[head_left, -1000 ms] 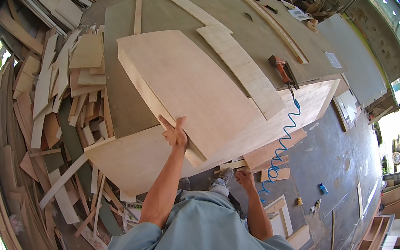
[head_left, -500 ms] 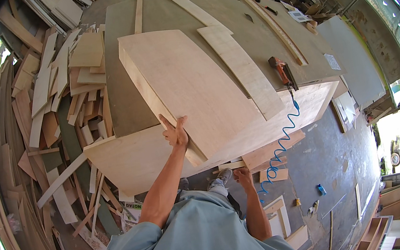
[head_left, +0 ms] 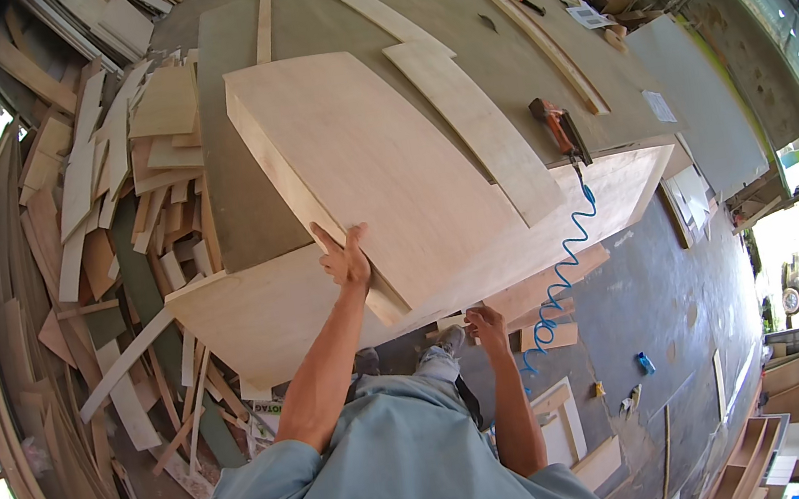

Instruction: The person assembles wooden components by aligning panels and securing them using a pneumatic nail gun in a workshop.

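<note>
We have the curved panel [head_left: 379, 166] lying on the bench [head_left: 515, 52], our left hand [head_left: 345, 257] spread flat on its near edge and our right hand [head_left: 486, 324] gripping underneath, fingers hidden, so final positioning looks unfinished.

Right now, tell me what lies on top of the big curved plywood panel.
A narrower curved strip lies along the panel, and the left hand presses its near edge. Whatever is under the panel stays hidden.
</note>
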Action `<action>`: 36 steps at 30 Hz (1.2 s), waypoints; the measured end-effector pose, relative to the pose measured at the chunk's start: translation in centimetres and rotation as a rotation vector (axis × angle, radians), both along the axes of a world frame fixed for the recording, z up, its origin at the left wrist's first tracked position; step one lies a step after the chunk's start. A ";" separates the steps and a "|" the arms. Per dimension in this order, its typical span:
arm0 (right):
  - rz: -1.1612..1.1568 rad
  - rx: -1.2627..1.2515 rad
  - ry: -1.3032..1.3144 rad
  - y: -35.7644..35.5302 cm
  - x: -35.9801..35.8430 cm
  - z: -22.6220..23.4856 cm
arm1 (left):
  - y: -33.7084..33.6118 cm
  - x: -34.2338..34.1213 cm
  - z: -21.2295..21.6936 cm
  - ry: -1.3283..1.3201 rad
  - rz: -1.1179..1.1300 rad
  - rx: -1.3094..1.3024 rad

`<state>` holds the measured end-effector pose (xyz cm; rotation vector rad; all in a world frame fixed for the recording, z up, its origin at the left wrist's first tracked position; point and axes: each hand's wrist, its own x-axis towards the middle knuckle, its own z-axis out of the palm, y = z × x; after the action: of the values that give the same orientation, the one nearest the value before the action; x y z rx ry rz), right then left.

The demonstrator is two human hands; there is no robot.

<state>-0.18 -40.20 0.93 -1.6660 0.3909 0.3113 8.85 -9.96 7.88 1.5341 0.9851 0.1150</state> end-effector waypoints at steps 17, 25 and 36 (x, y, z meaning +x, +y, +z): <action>-0.093 0.765 0.053 8.1 4.8 9.6 | 0.3 0.3 -1.1 -0.077 0.073 -0.062; -0.071 0.541 0.040 10.1 6.4 8.0 | 1.8 0.6 -2.0 -0.455 0.037 -0.466; -0.212 0.440 0.109 6.4 9.1 4.9 | 5.5 -3.1 -1.2 -0.603 0.003 -0.539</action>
<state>8.91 -33.81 5.78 -1.1699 0.5345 0.3048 5.76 -4.49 6.66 0.9135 0.4770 0.2721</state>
